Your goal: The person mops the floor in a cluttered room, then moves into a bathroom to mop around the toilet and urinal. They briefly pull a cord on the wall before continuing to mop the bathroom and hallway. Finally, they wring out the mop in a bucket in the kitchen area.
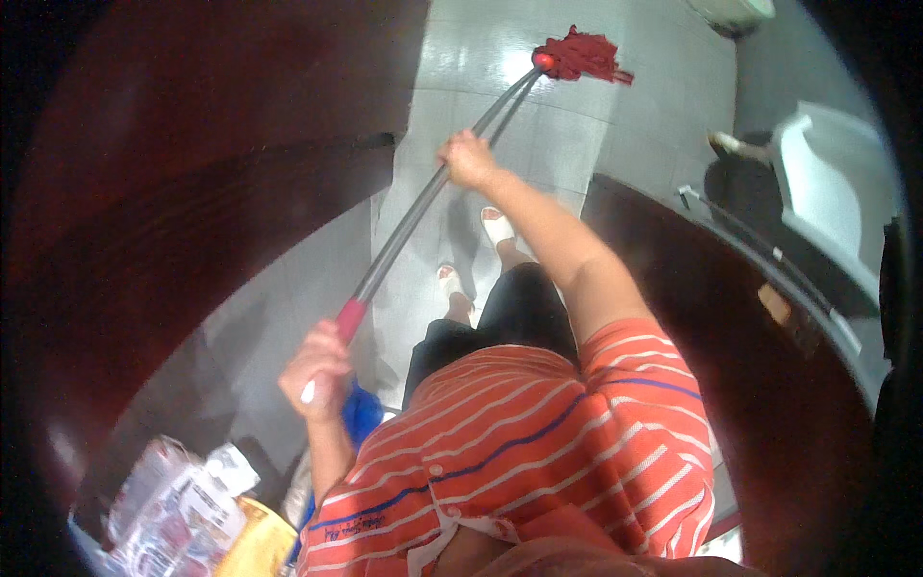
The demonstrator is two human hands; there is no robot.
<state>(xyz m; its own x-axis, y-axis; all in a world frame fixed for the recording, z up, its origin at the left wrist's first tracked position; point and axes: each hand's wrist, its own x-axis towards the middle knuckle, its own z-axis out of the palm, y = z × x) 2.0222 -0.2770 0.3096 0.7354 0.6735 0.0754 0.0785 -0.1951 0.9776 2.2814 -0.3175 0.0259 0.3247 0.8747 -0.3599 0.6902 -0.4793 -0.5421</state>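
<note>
A mop with a grey metal pole (404, 231) runs diagonally from the lower left to the top of the view. Its dark red cloth head (583, 56) lies spread on the shiny tiled floor (497, 29), joined to the pole by a red knob (543, 61). My left hand (317, 371) is closed around the pink grip (351, 319) at the pole's near end, whose white tip shows by the palm. Further up, my right hand (469, 159) grips the metal pole about midway. Both of my feet, in white slippers (497, 225), stand on the floor below the pole.
Dark reddish-brown furniture (216, 108) fills the left, and another dark panel (649, 245) stands at right. Beyond it is a white plastic chair (822, 180). A pale bucket-like container (739, 13) is at top right. Packaged goods (173, 505) and a yellow container (258, 541) sit lower left.
</note>
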